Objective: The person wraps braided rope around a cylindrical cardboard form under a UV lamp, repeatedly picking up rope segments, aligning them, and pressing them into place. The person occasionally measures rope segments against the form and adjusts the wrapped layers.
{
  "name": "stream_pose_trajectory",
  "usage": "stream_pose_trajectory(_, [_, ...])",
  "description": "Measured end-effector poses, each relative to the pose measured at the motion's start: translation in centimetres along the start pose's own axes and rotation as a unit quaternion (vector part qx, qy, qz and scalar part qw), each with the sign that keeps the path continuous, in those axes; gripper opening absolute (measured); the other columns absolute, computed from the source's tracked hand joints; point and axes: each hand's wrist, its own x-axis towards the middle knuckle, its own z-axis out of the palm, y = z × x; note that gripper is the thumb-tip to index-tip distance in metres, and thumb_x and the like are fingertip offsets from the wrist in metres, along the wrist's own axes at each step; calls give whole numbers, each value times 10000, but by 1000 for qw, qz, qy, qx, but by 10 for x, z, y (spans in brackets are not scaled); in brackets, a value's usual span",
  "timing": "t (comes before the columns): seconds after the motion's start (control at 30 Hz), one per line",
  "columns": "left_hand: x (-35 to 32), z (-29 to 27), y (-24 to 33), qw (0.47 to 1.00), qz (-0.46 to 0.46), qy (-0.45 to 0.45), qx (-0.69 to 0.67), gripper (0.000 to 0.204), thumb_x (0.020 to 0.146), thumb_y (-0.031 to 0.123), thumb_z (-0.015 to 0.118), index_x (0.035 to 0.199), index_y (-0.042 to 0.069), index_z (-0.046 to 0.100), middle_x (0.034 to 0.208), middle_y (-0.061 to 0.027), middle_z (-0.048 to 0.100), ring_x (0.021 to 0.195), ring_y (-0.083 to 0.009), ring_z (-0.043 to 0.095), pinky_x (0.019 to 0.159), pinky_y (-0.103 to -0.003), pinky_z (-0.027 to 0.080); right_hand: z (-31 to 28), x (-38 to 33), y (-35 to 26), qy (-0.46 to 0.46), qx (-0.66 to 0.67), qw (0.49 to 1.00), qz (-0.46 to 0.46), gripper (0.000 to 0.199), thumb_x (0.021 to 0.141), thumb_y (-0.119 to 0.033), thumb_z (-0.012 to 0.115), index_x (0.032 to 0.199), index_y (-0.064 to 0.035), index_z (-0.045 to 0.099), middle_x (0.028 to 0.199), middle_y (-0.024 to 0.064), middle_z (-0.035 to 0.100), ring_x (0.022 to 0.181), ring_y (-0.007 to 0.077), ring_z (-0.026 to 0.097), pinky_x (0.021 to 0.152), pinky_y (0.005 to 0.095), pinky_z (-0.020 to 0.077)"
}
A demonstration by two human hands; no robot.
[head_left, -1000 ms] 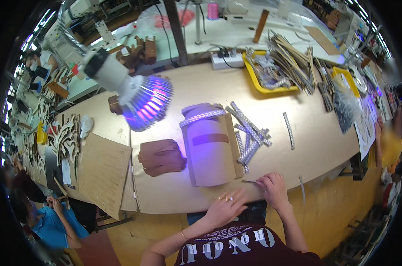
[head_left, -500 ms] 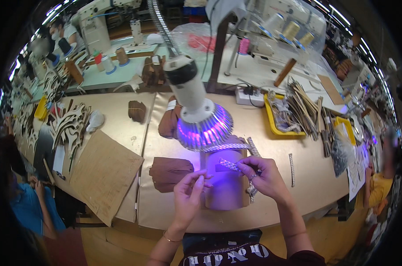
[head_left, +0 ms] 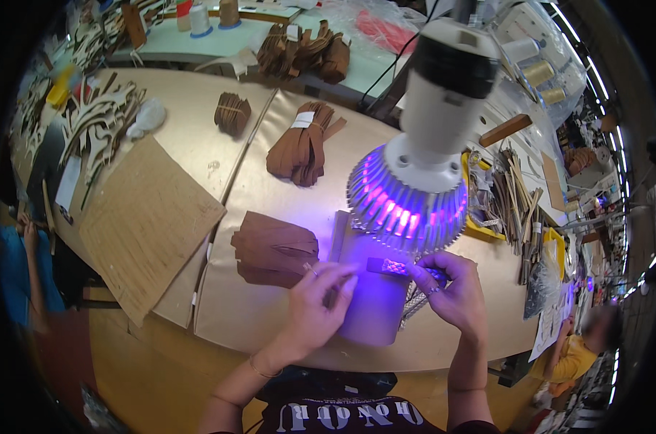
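Note:
My right hand (head_left: 452, 291) pinches a braided cord (head_left: 396, 267) near its end, and the short woven tip sticks out leftward under violet light. That tip lies at a small dark strip (head_left: 376, 265) on a tan, rounded block (head_left: 375, 311). My left hand (head_left: 319, 307) hovers at the block's left side, a little blurred, its fingers half curled and apart with nothing visible in them. A fanned bundle of brown strips (head_left: 273, 249) lies just beyond my left fingers. More braided cord (head_left: 413, 300) shows partly behind my right hand.
A lamp with a ribbed metal head (head_left: 407, 202) hangs low above the block. Left lies a tan board (head_left: 151, 228). Brown strip bundles (head_left: 299, 148) lie farther back. A yellow tray (head_left: 485, 230) and thin strips (head_left: 516, 195) stand right. A person in yellow (head_left: 577, 354) sits at far right.
The view has shifted, so the lamp appears farther right and larger. The braided tip has come down beside the dark strip on the block. My left hand has turned slightly, its fingers nearer the block.

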Motion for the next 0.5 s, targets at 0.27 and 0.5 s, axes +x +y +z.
stream_pose_trajectory(0.27, [-12, 16, 0, 988, 82, 9, 133, 302, 818, 146, 739, 1112, 90, 697, 987, -87, 608, 696, -212, 610, 597, -328, 508, 16, 9, -7, -46, -107, 993, 2, 234, 910, -187, 662, 858, 41, 659, 670, 40, 617, 616, 71, 538, 556, 260, 436])
stream_pose_trajectory(0.5, [-12, 15, -4, 983, 101, -3, 150, 305, 821, 181, 739, 1112, 97, 703, 982, -75, 596, 627, -198, 585, 569, -332, 491, 28, 9, -2, -30, -125, 991, -29, 262, 922, -230, 651, 815, 8, 620, 631, 31, 571, 588, 82, 509, 545, 274, 425])
